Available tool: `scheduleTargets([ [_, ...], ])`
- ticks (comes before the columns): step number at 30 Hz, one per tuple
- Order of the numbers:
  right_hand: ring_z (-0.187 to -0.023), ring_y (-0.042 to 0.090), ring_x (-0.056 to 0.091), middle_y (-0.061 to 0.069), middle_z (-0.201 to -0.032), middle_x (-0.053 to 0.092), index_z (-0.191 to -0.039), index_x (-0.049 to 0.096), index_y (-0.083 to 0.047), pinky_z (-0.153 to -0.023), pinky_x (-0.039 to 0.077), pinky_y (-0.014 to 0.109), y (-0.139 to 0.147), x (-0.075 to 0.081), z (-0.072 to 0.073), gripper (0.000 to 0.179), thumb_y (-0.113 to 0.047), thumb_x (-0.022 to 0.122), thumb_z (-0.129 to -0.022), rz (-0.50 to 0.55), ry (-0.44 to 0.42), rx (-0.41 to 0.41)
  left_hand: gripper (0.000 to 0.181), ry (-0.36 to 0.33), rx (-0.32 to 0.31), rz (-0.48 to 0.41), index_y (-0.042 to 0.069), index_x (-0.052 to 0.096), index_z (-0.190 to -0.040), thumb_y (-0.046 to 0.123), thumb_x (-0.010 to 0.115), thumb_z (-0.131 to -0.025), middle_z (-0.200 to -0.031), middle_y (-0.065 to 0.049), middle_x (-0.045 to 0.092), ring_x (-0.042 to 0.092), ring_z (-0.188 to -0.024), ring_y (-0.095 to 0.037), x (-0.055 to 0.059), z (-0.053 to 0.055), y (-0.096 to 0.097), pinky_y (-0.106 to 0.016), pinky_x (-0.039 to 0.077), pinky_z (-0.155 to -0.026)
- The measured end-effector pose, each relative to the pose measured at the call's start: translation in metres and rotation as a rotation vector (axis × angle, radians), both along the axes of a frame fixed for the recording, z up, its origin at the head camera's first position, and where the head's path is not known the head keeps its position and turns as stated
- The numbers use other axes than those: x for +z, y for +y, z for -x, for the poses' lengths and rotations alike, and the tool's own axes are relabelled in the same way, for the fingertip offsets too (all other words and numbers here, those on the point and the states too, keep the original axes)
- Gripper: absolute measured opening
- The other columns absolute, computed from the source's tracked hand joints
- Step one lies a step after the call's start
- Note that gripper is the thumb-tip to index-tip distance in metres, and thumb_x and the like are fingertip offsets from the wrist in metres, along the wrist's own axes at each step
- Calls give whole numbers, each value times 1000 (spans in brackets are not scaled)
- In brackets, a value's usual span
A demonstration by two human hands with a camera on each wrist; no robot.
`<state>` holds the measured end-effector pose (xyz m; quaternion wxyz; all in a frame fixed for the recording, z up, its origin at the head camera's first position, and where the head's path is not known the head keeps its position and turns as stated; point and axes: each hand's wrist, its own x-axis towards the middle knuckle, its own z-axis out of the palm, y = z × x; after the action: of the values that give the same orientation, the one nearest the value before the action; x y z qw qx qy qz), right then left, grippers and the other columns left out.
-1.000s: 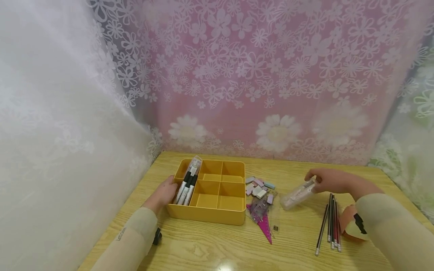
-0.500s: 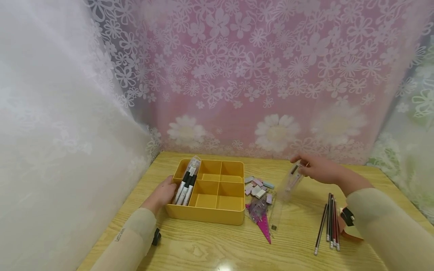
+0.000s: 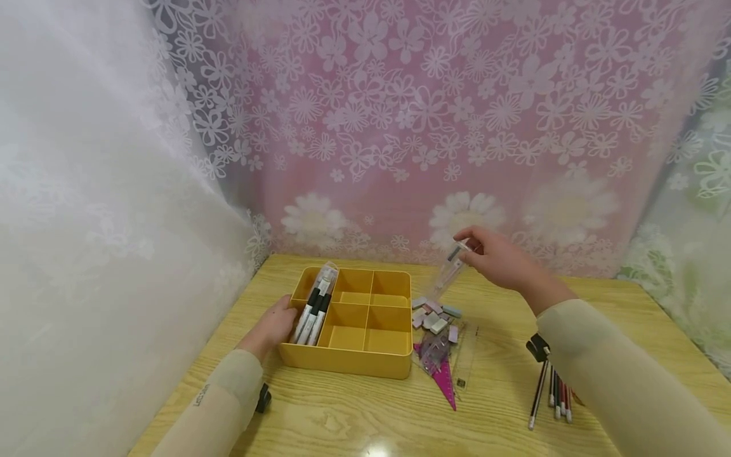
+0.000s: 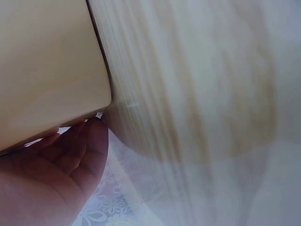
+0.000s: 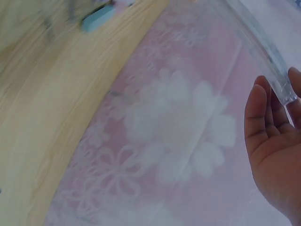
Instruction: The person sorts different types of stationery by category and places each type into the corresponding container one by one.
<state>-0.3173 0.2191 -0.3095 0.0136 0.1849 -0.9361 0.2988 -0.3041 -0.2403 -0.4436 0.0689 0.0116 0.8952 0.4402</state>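
Clear plastic gave the slim case [image 3: 448,274] a glassy look as it hung aslant above the table, pinched at its upper end by the right hand [image 3: 498,261]. That hand's thumb and fingers were drawn close together on the case's end, the gap between them narrow. The case's lower end, blurred, overlapped the far edge of a heap of small erasers [image 3: 435,322] in the head view; whether it touched them could not be told.

Just left of the heap stood a yellow organizer box [image 3: 348,362] with six compartments in two rows. The left hand [image 3: 276,325] gripped its left wall, fingers resting along the outside; the thumb was hard to make out. A pack of black-and-white pens [image 3: 314,311] leaned in the left column, lying across the divider.

Nearer than the erasers lay a magenta set square [image 3: 444,384], its upper part under a clutter of clear pieces, with a transparent ruler [image 3: 466,358] just beside it. Farther right, a bundle of pencils [image 3: 558,397] was partly hidden by the right sleeve [image 3: 617,374]. Everything rested on a wood-grain table [image 3: 342,416], backed by a pink floral curtain [image 3: 400,127].
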Motion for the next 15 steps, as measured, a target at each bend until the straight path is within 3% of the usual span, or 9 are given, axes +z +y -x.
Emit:
scheduleTargets([
  [9, -110, 30, 60, 10, -123, 59, -141, 51, -17, -84, 56, 45, -51, 12, 14, 38, -28, 57, -105, 56, 33, -2, 52, -5, -2, -17, 5, 31, -157, 21, 29, -108, -157, -22, 37, 29, -146, -42, 4, -1, 0, -59, 19, -118],
  [15, -107, 29, 61, 12, -123, 59, -139, 53, -16, -82, 57, 43, -85, 15, 15, 36, -23, 58, -104, 105, 25, 13, 51, -1, -3, -10, 5, 33, -156, 20, 29, -108, -156, -23, 39, 31, -145, -42, 3, -3, 1, -59, 20, -118],
])
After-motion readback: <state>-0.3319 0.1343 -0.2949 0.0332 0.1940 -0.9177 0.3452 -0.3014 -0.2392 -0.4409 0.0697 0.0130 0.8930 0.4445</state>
